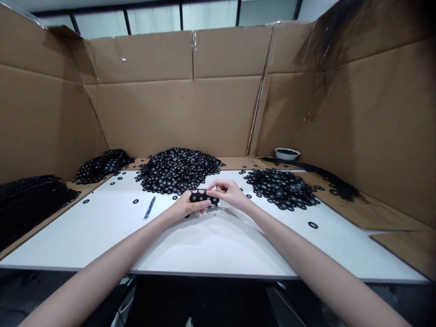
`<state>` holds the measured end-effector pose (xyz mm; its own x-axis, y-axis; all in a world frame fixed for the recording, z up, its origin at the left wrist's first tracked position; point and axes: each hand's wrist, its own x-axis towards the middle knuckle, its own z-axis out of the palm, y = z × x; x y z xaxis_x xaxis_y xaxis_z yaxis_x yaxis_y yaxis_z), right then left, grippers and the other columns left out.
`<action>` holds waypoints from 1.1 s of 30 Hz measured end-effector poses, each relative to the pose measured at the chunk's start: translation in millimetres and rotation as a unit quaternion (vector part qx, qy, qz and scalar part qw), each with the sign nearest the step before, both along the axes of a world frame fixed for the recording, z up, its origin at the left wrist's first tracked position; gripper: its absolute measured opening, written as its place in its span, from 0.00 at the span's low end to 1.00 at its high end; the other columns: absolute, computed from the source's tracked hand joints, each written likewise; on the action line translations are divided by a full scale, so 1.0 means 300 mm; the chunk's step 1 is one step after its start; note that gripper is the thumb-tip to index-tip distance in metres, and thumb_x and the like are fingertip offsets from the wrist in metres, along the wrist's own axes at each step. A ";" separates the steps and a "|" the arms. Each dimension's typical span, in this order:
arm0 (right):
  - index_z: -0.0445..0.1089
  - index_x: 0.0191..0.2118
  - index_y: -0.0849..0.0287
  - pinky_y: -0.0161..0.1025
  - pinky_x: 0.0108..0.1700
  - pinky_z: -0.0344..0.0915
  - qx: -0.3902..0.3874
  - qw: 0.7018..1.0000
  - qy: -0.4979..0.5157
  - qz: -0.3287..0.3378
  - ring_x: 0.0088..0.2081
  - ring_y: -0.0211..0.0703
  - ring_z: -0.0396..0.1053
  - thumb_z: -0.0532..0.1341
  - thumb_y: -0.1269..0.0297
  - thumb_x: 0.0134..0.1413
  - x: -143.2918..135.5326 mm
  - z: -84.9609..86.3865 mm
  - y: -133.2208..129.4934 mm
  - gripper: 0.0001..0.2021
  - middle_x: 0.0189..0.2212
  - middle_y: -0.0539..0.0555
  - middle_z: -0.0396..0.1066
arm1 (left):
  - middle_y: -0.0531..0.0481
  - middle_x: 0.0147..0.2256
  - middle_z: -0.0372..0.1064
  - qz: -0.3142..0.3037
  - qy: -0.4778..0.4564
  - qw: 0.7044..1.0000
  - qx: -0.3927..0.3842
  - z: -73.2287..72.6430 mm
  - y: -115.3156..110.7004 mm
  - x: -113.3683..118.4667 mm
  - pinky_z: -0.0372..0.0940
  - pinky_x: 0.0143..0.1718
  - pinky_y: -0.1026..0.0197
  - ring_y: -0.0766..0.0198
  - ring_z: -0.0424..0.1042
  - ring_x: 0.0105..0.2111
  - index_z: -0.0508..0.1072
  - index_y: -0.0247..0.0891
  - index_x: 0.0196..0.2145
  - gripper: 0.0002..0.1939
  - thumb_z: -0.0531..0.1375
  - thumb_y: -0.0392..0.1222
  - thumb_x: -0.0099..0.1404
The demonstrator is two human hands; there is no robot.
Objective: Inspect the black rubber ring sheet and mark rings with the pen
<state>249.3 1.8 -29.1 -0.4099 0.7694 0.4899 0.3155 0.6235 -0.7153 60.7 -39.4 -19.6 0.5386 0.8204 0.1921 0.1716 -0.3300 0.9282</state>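
My left hand (185,206) is closed around a black strip with rows of round holes (198,195), held just above the white board. At the strip's right end my right hand (229,193) is pinched, thumb and index finger together at its edge. Whatever small piece lies between those fingertips is too small to make out. Behind my hands rises a large heap of black rings (177,168). To the right lies a smaller heap of black rings (282,187). A blue pointed tool (149,207) rests on the board, left of my left hand.
Cardboard walls (163,113) enclose the white board (102,236) at the back and sides. Dark strips (30,202) are stacked at far left, beside a holed black pile (102,165). A white bowl (287,154) and black strands (327,177) lie at back right. One ring (313,225) lies apart.
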 end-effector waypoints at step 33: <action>0.73 0.37 0.61 0.33 0.24 0.47 0.112 0.993 -0.016 -0.046 0.19 0.33 0.47 0.56 0.64 0.51 -0.005 0.001 -0.021 0.11 0.15 0.44 0.47 | 0.53 0.20 0.63 0.090 0.103 0.968 0.211 -0.008 0.026 -0.028 0.52 0.25 0.68 0.70 0.59 0.22 0.65 0.34 0.20 0.18 0.49 0.44 0.65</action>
<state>248.0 -4.5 -28.8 -0.3615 0.6777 0.6404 0.3984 0.7332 -0.5511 52.3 -31.7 -21.9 0.4566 0.7766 0.4341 0.4290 -0.6197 0.6573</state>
